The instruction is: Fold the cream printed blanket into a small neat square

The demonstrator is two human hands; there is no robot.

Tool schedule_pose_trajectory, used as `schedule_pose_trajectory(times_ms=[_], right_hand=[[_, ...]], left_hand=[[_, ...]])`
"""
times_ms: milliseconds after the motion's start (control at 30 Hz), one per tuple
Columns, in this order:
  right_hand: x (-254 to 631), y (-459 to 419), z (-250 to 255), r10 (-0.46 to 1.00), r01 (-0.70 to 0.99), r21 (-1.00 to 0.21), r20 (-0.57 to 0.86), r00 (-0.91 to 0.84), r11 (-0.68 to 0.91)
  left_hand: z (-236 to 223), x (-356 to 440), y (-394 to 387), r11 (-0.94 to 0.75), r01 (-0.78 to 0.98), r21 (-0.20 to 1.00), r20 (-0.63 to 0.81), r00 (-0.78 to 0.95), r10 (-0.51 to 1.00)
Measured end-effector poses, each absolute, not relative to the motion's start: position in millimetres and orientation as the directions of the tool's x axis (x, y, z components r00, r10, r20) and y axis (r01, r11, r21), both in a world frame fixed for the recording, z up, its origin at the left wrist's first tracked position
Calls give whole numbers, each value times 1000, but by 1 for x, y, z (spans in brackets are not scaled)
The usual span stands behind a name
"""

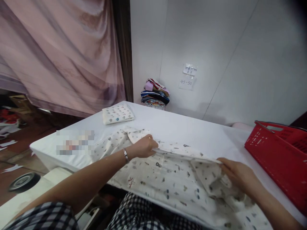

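Note:
A white printed cloth (172,182) with small scattered motifs spreads over the near part of the white table and drapes past its front edge toward my lap. My left hand (145,147) pinches the cloth along a raised edge near its middle. Farther right, my right hand (233,171) is closed on the same edge, which runs fairly taut between both hands. Part of the cloth bunches below my right hand. On the far left of the table lies a folded printed cloth (118,114) with a similar pattern.
A red plastic basket (275,159) stands on the table's right side. Stacked folded clothes (155,94) sit by the wall behind the table (192,127). Paper signs (186,82) hang on the wall. A pink curtain (72,57) hangs at left, above a cluttered floor.

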State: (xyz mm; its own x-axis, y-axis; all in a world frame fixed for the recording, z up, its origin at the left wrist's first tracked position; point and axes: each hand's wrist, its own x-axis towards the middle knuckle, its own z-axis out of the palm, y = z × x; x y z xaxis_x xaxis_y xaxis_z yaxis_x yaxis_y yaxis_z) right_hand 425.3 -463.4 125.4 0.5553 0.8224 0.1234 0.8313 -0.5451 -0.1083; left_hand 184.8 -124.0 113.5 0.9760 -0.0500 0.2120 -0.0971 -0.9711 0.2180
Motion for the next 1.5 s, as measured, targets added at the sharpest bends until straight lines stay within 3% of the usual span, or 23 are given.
schedule_pose_trajectory(times_ms=[133,233,433,667,900,1033,1133,1233,1367,1500], right_hand=[[460,-476,136,651,686,4,318,689,-728],[463,-478,124,653,672,39,285,702,-740],[451,-493,73,657,677,-41,208,725,-735],[450,-523,29,577,624,-220,244,780,-750],[442,-530,10,565,609,-364,232,792,-704],[443,-531,10,556,575,-397,173,813,-716],[442,-532,7,555,578,-405,185,811,-708],[441,-535,3,545,576,-407,202,814,-709],[444,-539,-2,542,577,-407,209,814,-708],[448,-540,-4,543,586,-384,225,809,-714]], left_hand=[[108,164,-116,-997,23,70,214,976,37],[82,145,-133,-993,114,19,270,956,115],[29,102,-191,-986,108,125,157,979,128],[47,77,-183,-933,247,261,130,949,288],[57,135,-148,-865,342,368,240,864,443],[50,186,-124,-870,280,406,200,901,384],[45,209,-110,-936,168,311,117,970,213],[45,212,-99,-990,104,94,54,993,109],[61,184,-85,-982,110,-152,146,985,88],[75,121,-83,-970,162,-180,308,946,101]])
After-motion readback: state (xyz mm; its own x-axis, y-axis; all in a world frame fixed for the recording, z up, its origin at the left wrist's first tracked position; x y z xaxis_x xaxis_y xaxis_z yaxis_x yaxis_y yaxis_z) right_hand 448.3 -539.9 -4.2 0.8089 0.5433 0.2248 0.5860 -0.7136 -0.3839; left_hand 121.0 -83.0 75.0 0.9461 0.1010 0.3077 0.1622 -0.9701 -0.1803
